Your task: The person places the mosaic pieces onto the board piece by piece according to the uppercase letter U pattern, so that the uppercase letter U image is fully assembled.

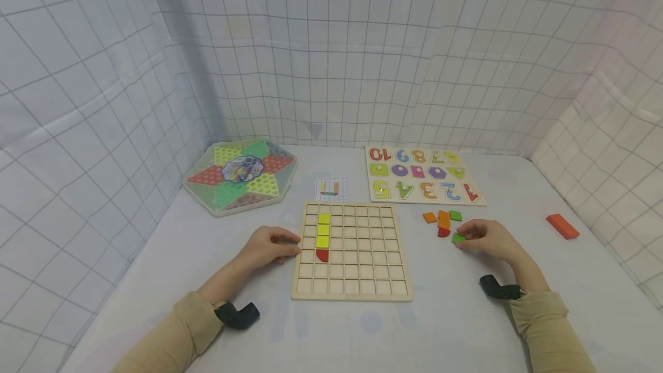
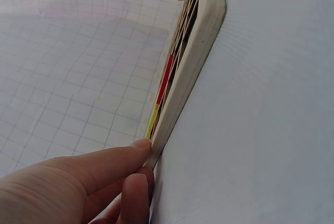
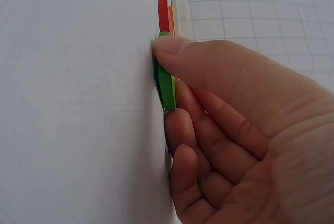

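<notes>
My left hand (image 1: 270, 244) holds the left edge of a wooden grid board (image 1: 366, 290), thumb (image 2: 120, 162) at its rim and the other fingers curled by its side. One column of the board has three yellow square tiles (image 1: 323, 229) in a row, then a red quarter-round tile (image 1: 322, 255). To the right of the board, my right hand (image 1: 487, 239) pinches a green tile (image 3: 166, 89) between thumb and fingers, low over the table. Close by lie orange tiles (image 1: 430, 217), another green tile (image 1: 455, 215) and a red rounded tile (image 1: 444, 233).
Behind the board lies a small pattern card (image 1: 339, 184). A wooden number puzzle (image 1: 427, 198) stands at the back right, a hexagonal star-pattern game board (image 1: 242, 177) at the back left. An orange-red block (image 1: 562, 227) lies far right. Grid-patterned cloth walls (image 1: 352, 73) enclose the table.
</notes>
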A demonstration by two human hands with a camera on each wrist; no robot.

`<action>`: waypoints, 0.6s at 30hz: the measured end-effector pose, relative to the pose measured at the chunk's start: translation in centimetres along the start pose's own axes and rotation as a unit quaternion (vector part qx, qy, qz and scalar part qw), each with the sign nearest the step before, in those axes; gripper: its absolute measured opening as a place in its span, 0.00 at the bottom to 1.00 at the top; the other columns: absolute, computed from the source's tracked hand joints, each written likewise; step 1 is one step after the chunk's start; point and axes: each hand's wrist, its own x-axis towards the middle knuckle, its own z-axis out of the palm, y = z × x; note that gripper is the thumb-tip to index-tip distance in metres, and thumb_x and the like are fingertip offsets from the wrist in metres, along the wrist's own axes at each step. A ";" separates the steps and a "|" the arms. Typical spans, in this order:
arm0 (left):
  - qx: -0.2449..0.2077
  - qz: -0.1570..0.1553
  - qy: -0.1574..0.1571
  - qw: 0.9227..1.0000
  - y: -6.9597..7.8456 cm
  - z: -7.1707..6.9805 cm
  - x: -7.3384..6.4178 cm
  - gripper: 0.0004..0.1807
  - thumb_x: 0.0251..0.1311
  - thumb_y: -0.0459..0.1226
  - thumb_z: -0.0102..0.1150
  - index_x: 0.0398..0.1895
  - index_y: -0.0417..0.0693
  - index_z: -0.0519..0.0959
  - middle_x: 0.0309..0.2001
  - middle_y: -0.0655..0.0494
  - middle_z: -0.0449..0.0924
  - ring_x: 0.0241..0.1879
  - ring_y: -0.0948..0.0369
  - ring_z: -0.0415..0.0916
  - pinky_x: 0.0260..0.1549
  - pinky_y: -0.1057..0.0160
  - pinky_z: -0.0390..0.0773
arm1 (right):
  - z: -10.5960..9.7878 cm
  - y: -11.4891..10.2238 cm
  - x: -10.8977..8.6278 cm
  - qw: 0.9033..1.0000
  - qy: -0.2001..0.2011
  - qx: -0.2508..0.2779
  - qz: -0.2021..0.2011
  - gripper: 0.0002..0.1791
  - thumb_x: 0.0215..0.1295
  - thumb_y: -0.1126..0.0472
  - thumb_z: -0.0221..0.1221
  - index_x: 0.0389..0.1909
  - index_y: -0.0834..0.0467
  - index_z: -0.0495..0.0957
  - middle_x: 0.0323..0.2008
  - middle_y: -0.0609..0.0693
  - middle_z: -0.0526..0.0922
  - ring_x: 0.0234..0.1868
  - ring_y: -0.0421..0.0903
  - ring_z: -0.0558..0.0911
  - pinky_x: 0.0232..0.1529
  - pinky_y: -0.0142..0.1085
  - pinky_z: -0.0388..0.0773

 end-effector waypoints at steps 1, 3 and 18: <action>0.000 -0.001 0.000 1.000 0.0 0.0 0.0 0.16 0.47 0.42 0.71 0.40 0.45 0.84 0.29 0.55 0.81 0.23 0.61 0.74 0.23 0.63 0.77 | 0.0 0.0 0.0 1.000 -0.001 -0.001 -0.002 0.24 0.52 0.52 0.69 0.45 0.62 0.79 0.35 0.51 0.80 0.38 0.47 0.75 0.40 0.38 0.72; -0.001 -0.002 0.000 1.000 0.1 0.0 0.0 0.16 0.47 0.42 0.71 0.40 0.45 0.84 0.28 0.55 0.81 0.23 0.61 0.73 0.23 0.63 0.77 | 0.0 0.0 0.0 1.000 -0.004 -0.003 -0.005 0.23 0.52 0.51 0.69 0.45 0.62 0.79 0.36 0.50 0.80 0.38 0.47 0.75 0.40 0.38 0.72; 0.003 -0.006 0.003 1.000 0.0 0.0 0.0 0.16 0.47 0.42 0.72 0.40 0.45 0.84 0.27 0.55 0.80 0.23 0.61 0.73 0.23 0.63 0.76 | 0.5 -2.3 0.8 0.998 -0.003 -0.004 -0.064 0.22 0.51 0.50 0.70 0.43 0.59 0.81 0.37 0.49 0.82 0.39 0.47 0.78 0.40 0.37 0.75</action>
